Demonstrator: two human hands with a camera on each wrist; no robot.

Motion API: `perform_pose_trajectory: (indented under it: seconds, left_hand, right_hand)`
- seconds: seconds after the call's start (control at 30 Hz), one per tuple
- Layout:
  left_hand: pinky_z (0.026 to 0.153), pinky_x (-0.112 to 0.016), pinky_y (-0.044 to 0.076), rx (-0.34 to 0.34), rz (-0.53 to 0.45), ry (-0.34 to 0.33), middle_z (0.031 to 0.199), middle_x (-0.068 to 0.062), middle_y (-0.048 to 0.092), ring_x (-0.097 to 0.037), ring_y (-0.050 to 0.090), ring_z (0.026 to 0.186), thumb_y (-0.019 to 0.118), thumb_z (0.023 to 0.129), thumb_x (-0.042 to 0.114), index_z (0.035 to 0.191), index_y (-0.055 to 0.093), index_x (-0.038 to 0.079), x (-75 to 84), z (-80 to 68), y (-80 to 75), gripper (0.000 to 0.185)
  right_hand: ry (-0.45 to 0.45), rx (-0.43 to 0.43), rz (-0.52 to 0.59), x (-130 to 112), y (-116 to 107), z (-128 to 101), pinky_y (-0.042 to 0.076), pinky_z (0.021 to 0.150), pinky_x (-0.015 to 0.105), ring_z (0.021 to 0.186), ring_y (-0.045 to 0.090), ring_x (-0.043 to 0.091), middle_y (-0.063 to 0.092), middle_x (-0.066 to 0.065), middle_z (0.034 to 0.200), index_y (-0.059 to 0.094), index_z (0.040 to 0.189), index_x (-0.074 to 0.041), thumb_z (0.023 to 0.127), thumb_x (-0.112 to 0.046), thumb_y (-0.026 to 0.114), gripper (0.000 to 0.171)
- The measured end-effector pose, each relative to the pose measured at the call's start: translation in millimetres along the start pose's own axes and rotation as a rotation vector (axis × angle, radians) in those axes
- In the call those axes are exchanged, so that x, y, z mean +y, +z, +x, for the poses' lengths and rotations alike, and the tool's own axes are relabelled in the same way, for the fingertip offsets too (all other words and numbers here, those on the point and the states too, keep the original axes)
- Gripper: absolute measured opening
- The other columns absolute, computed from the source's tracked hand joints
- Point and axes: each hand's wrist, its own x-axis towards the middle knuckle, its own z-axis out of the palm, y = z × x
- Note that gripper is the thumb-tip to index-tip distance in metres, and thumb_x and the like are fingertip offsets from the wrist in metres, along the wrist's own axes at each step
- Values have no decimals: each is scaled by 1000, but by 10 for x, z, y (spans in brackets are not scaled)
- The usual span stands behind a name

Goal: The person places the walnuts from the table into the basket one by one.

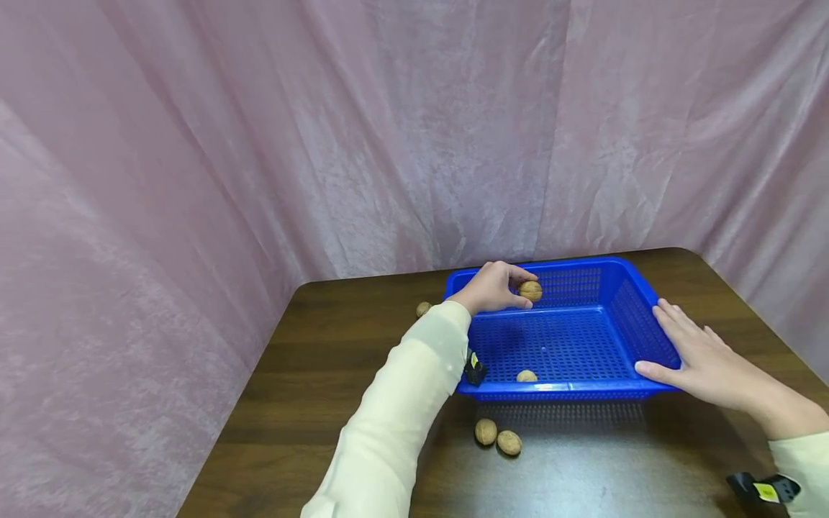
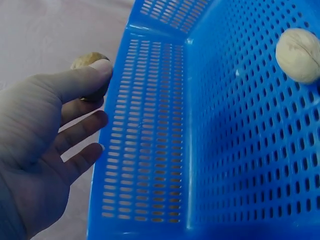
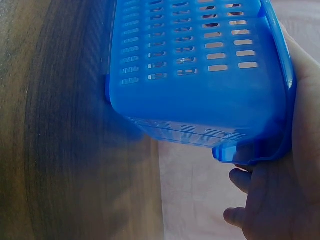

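over far-left corner of blue perforated plastic basket (image 1: 615,309), left hand (image 1: 490,288) pinches round tan walnut (image 1: 530,291) in fingertips, just above rim, so nut sits over basket interior. right hand (image 1: 696,356) flat, fingers straight, pressed on basket's right wall, apparently steadying it on dark wood table (image 1: 311,374). one walnut inside basket (image 1: 527,375) by near wall. two loose walnuts (image 1: 496,437) on table in front of basket, one more walnut (image 1: 423,309) beyond left arm.
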Motion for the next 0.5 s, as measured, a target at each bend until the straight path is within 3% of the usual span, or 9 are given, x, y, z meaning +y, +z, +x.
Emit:
perform_pose_trajectory:
  seconds: [0.13, 0.37, 0.5]
  left_hand:
    - [76, -12, 48, -30, -23, -14, 103, 12, 70, 3, 63, 89, 83, 77, 21, 122, 68, 16, -20, 32, 35, 48]
    - [71, -13, 48, -4, -13, -32, 95, 12, 71, 1, 63, 82, 84, 75, 21, 117, 71, 16, -141, 30, 122, 44]
    - [70, -12, 48, -23, 12, -52, 89, 14, 70, 4, 61, 77, 85, 75, 22, 114, 72, 16, -222, 5, 221, 41]
  right_hand:
    - [3, -2, -5, -16, -19, -13, -9, 105, 68, 144, -12, 34, -4, 24, 158, 6, 151, 6, 90, -44, 64, 98]
    - [3, -4, 1, -56, -2, 0, -10, 107, 65, 145, -11, 31, -2, 22, 158, 5, 152, 4, 90, -44, 64, 97]
    - [-7, -14, 3, -72, 20, -12, -9, 105, 67, 145, -11, 32, -2, 23, 158, 4, 152, 3, 90, -44, 64, 98]
